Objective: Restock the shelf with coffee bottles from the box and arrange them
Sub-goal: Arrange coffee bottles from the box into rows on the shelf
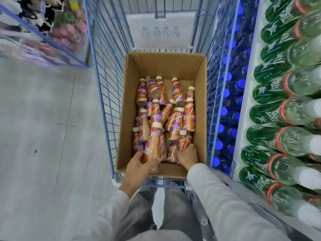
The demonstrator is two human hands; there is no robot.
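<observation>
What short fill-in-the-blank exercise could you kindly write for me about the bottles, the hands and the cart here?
The coffee bottles lie jumbled in a cardboard ____.
The left hand and the right hand each grip one ____.
The wire cart around them is painted ____.
Missing words: box; bottle; blue.

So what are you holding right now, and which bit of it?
Left grip: the nearest coffee bottle, round its bottom end. Right grip: a red-striped bottle, round its lower body.
</observation>
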